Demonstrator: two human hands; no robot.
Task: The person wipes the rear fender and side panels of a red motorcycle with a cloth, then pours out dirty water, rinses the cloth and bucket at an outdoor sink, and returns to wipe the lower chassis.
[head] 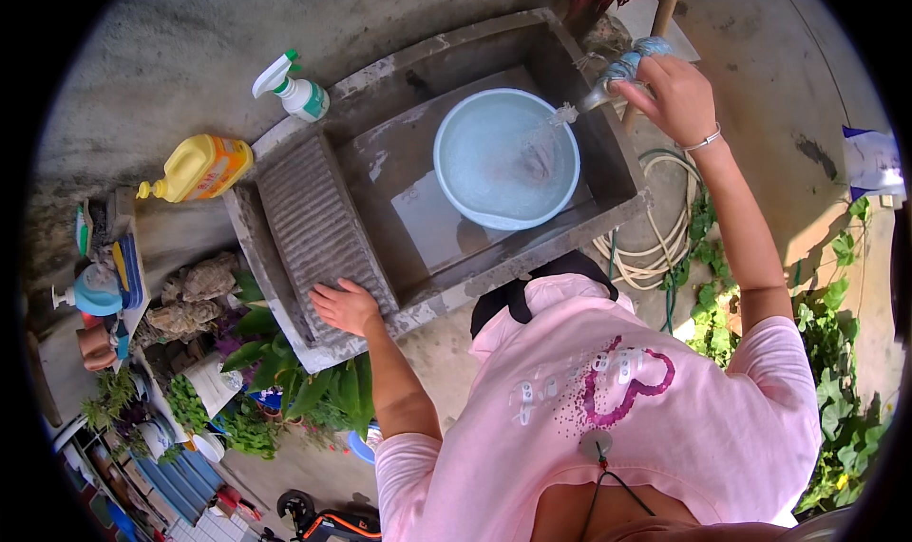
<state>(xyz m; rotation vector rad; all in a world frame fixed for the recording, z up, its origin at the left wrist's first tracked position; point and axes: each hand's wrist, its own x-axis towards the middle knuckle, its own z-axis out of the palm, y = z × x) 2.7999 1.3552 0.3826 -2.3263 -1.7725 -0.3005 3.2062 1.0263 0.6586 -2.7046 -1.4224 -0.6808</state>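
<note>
My right hand [670,93] is at a faucet [596,99] partly wrapped in blue cloth [630,63], its fingers at the tap's top. From the spout, water [566,113] runs into a light blue plastic basin [507,221], which holds water and stands in a concrete laundry sink [442,296]. My left hand [345,307] rests with spread fingers on the ridged washboard [313,214] at the sink's left end, holding nothing. A silver bangle [702,141] circles my right wrist.
A white spray bottle [303,99] with a green trigger and a yellow jug [206,168] stand along the sink's wall side. Potted plants [313,392] grow below left. A coiled hose [659,250] lies right of the sink, near a wooden pole [668,4] and leafy vines [833,385].
</note>
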